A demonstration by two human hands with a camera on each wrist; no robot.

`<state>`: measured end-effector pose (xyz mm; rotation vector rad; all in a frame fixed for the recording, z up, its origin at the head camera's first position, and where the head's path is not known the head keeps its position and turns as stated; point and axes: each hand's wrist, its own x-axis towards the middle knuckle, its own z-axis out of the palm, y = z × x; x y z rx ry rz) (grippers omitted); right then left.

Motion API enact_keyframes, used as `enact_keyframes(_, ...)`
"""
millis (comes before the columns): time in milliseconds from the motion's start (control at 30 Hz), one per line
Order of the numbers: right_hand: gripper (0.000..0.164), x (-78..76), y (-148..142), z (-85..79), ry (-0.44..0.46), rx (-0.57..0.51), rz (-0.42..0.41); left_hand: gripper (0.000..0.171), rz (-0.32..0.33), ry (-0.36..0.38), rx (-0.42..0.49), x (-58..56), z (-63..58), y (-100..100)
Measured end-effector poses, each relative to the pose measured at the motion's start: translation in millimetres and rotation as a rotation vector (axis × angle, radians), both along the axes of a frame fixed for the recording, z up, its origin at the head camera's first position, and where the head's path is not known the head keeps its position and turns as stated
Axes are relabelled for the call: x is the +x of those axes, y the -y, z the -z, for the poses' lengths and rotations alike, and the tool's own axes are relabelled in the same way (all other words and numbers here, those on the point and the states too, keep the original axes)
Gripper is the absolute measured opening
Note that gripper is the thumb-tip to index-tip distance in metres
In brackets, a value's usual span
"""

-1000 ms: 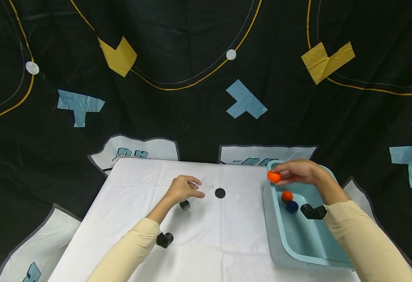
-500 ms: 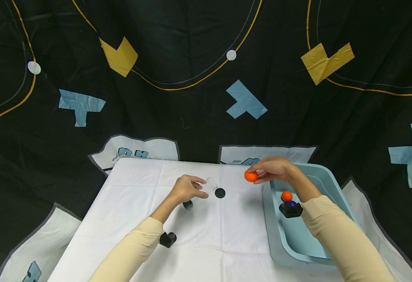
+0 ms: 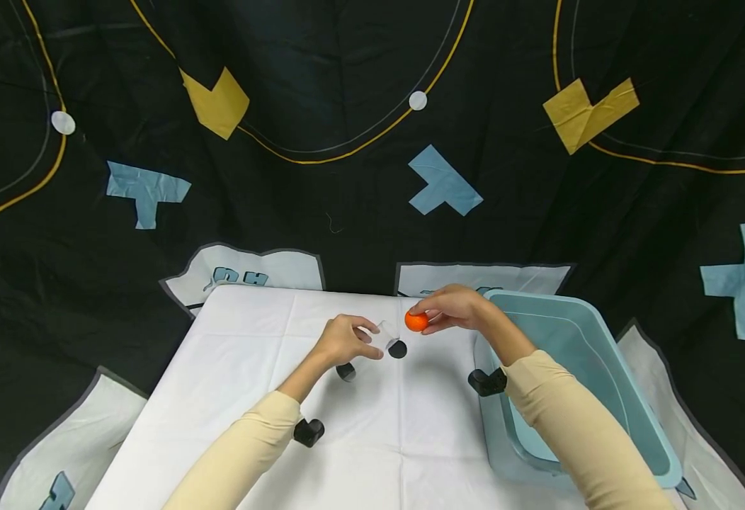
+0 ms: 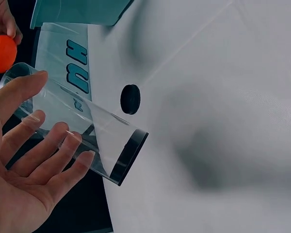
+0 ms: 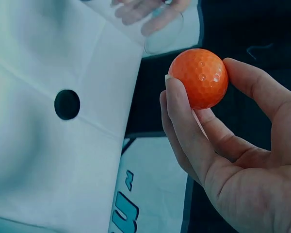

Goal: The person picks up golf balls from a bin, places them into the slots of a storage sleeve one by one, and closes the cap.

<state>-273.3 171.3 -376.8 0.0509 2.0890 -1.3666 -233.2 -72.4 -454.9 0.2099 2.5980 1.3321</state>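
Note:
My left hand [image 3: 342, 341] grips a clear plastic tube [image 4: 104, 128] with a black base [image 4: 129, 158], held tilted above the table. Its mouth points toward my right hand [image 3: 457, 307]. Between thumb and fingertips, that hand pinches an orange golf ball [image 5: 199, 77], a short way from the tube's mouth. In the left wrist view the tube looks see-through, with no ball inside it. A black round cap [image 4: 130, 99] lies on the white cloth below the hands.
A light blue bin [image 3: 602, 319] stands at the table's right side, partly behind my right forearm, which hides some of its inside. White cloth [image 3: 360, 460] covers the table. A black curtain [image 3: 321, 212] hangs behind it.
My right hand has carried the orange golf ball left, out from over the bin to near the tube. My left hand has shifted slightly right with the tube.

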Motion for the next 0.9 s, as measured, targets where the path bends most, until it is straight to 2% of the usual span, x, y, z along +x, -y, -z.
enact_keyframes(267,0.04,3.8,18.1,10.6,-0.004,0.011,0.041,0.041,0.008,-0.01,-0.015,2.6,1.5,-2.3)
enact_keyframes(500,0.037,3.0,24.8,13.4,-0.027,0.027,0.015,0.039,0.014,-0.035,-0.016,1.6,-2.8,-4.8)
enact_keyframes(900,0.033,4.1,31.3,21.5,-0.036,0.033,0.01,0.038,0.022,-0.044,-0.01,0.4,-0.7,-5.9)
